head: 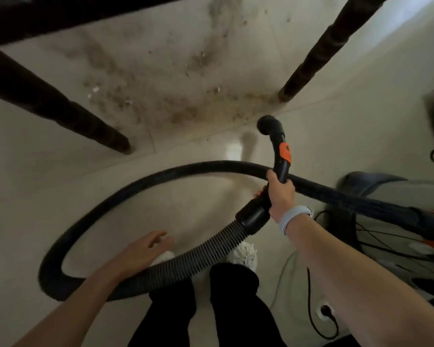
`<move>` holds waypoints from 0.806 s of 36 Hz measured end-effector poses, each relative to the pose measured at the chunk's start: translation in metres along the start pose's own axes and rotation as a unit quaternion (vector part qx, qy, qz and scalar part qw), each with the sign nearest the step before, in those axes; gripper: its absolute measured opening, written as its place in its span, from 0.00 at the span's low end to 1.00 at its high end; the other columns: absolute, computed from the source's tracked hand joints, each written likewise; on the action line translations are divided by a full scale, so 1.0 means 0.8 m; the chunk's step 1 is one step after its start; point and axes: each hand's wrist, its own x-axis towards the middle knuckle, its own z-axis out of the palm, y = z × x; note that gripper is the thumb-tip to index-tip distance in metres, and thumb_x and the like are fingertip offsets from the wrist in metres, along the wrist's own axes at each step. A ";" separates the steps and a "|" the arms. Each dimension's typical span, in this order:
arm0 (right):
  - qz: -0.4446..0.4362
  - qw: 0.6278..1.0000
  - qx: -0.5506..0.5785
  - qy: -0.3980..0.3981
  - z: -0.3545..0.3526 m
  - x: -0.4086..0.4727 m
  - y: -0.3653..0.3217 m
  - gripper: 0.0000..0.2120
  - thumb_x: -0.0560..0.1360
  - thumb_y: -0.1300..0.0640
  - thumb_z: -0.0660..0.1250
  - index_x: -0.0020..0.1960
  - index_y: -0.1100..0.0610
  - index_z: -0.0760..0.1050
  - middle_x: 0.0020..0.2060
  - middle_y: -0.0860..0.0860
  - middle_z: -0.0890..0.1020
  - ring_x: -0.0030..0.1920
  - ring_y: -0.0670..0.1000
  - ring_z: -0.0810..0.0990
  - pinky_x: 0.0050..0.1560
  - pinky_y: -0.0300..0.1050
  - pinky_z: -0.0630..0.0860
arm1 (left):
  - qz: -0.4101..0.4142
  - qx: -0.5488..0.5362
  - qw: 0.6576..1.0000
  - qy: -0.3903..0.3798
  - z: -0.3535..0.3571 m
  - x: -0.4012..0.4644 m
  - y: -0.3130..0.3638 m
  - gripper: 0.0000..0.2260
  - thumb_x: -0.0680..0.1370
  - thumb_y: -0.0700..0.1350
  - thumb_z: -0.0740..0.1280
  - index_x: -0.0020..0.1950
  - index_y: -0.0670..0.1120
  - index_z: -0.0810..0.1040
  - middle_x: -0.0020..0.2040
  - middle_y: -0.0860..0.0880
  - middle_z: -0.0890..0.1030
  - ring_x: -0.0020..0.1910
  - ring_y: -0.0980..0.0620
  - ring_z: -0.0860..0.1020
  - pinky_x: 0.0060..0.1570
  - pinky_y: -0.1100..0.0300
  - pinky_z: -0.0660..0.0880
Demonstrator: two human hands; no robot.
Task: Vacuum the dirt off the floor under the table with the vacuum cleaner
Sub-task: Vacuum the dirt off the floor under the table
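Right hand (281, 194): clenched round the black vacuum handle (277, 156), a pale wristband (295, 217) on the wrist
Left hand (145, 249): released, fingers loose, just over the ribbed hose (125, 194)
Nozzle mouth (267, 123): off the floor, at 5 o'clock of the dirt (161, 96)
Dirt: scattered on pale tiles (60, 176) between dark table legs (333, 46)
Vacuum body (396, 221): at 3 o'clock of the hand

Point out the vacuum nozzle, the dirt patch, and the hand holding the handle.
nozzle (267, 123), head view, on its round black tip.
dirt (186, 113), head view, on the dense brown patch between the table legs.
right hand (281, 194), head view, on the back of the hand gripping the handle.
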 end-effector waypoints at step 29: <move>0.156 0.985 -0.055 -0.055 -0.041 -0.155 0.011 0.18 0.79 0.56 0.62 0.67 0.60 0.68 0.41 0.56 0.78 0.38 0.54 0.79 0.40 0.49 0.78 | 0.081 -0.179 0.978 -0.069 -0.002 -0.239 -0.043 0.33 0.59 0.76 0.67 0.38 0.45 0.78 0.31 0.46 0.80 0.30 0.50 0.78 0.35 0.59 0.76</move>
